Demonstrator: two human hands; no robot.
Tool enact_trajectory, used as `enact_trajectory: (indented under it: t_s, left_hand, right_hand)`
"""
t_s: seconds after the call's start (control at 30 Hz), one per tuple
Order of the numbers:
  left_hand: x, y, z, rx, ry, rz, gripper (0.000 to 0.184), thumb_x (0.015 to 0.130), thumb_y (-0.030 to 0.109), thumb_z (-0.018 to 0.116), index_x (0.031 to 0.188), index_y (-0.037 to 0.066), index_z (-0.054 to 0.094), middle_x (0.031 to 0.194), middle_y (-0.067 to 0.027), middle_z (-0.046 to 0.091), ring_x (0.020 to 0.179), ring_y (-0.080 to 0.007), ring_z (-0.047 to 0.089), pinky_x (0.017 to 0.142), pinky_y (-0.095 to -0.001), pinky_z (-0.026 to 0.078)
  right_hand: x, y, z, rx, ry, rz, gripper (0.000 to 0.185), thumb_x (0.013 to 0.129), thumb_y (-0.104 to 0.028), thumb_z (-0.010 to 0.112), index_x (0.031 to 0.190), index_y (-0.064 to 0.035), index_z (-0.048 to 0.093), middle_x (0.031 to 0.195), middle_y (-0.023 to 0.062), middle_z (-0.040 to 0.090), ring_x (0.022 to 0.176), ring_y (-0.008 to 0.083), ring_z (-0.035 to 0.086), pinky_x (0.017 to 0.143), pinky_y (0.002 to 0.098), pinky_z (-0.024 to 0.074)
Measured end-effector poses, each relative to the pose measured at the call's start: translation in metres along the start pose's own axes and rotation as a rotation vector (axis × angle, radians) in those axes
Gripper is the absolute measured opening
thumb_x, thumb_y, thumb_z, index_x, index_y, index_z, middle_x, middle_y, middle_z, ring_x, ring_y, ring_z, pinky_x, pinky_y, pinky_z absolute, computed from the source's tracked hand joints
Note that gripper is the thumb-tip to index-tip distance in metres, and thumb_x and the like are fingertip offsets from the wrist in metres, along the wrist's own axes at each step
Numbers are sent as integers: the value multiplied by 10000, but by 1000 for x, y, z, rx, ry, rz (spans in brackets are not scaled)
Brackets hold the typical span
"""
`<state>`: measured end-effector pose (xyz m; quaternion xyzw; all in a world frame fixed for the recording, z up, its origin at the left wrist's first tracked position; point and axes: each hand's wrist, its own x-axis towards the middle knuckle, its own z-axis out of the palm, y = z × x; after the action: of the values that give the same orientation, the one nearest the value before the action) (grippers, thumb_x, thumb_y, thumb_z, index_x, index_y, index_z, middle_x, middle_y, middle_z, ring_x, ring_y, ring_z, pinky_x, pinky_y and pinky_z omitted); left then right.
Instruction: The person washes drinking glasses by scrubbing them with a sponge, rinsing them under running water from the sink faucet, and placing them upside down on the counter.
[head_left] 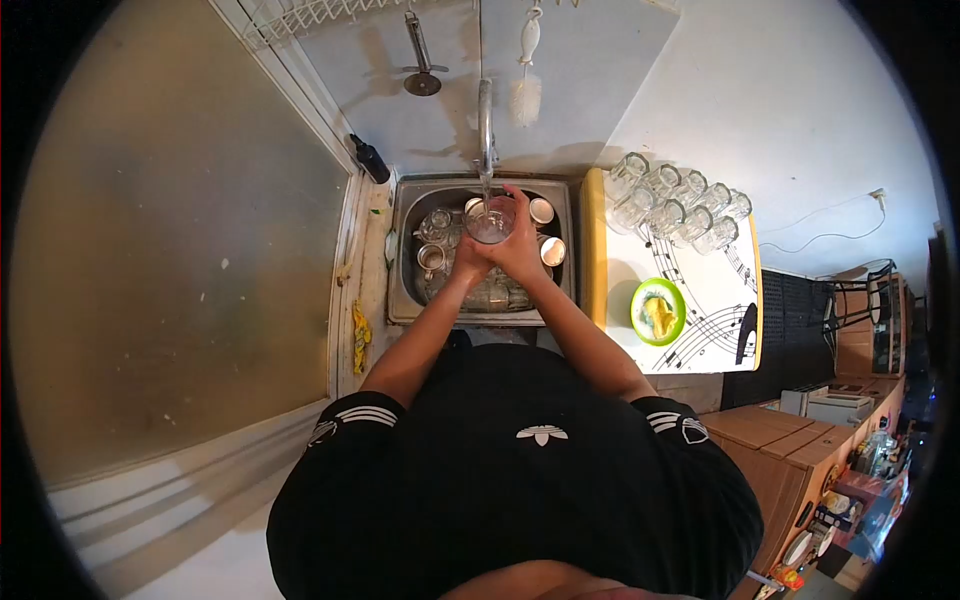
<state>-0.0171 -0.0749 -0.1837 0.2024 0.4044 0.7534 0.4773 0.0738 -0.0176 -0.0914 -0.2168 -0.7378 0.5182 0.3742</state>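
A clear drinking glass [488, 226] is under the running tap [486, 125], its mouth turned up toward the water. My right hand [520, 248] wraps round the glass from the right, thumb and fingers along its side. From below and to the left, my left hand [471, 262] grips the glass near its base; part of its fingers is hidden. Beneath both hands, the metal sink [398, 285] holds several glass mugs and jars, among them a mug [431, 260] at the left and a white-topped jar [552, 250] at the right.
Several upturned glass mugs [668, 218] stand on the white, note-patterned board [625, 355] to the right. A green bowl [680, 318] there holds a yellow sponge or cloth. A dark bottle [370, 160] and a yellow cloth [361, 338] lie along the left ledge. A brush [526, 100] hangs behind.
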Motion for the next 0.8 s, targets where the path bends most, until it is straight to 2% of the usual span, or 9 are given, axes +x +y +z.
enact_trajectory:
  t_s: [0.1,0.17,0.3,0.47,0.6,0.67,0.7,0.77,0.8]
  left_hand:
    - [-6,11,1,259,-56,70,537,721,33,735,1218,56,532,1186,-51,591,1070,-142,571,905,-310,466]
    - [-8,22,-2,753,-76,202,539,713,59,756,1203,57,532,1177,-53,592,1053,-147,576,892,-308,468]
    - [4,22,-17,508,-185,253,545,695,73,769,1185,52,531,1152,-63,599,1033,-167,584,877,-315,467]
    - [7,16,-33,792,-96,389,569,672,95,779,1176,53,519,1094,-69,600,1058,-196,569,895,-318,443]
    - [13,7,-42,968,-121,185,596,686,93,770,1209,63,486,1118,-69,579,1077,-209,558,916,-329,435]
    - [17,-25,-62,936,-157,140,604,707,68,755,1228,63,450,1157,-73,558,1074,-221,558,940,-362,433]
    - [18,-30,-61,932,-172,141,604,707,68,755,1228,63,450,1157,-73,558,1074,-221,558,940,-362,433]
    - [14,-36,-59,-126,-75,-326,592,742,30,728,1247,57,420,1193,-85,545,1073,-222,560,923,-372,465]
    - [12,-37,-57,-127,-81,-332,592,742,30,728,1247,57,420,1193,-85,545,1073,-222,560,923,-372,465]
  right_hand:
    - [1,6,6,-26,18,27,971,563,-108,853,1360,-69,299,1146,155,572,1086,269,579,957,382,465]
    - [2,9,9,-46,37,40,964,562,-113,854,1355,-67,307,1145,153,571,1090,268,576,954,383,466]
    - [4,5,11,-209,43,-70,807,626,-240,836,1284,-47,409,1075,157,580,1036,328,587,924,412,456]
    - [15,-16,3,-674,154,-351,390,754,-256,754,1025,-23,599,958,144,591,956,320,591,912,394,455]
    - [31,-4,2,-714,-411,-197,375,846,-380,617,841,-5,639,860,176,623,899,368,610,839,435,488]
    - [39,-1,10,-895,-781,9,564,863,-530,516,887,15,662,920,220,645,860,406,629,787,469,504]
    - [45,1,13,-903,-770,19,564,863,-530,516,887,15,662,920,220,645,860,406,629,787,469,504]
    - [57,10,17,-757,-992,149,611,835,-552,529,930,36,667,975,252,653,900,417,633,812,465,503]
    - [61,7,19,-759,-986,157,611,835,-552,529,930,36,667,975,252,653,900,417,633,812,465,503]
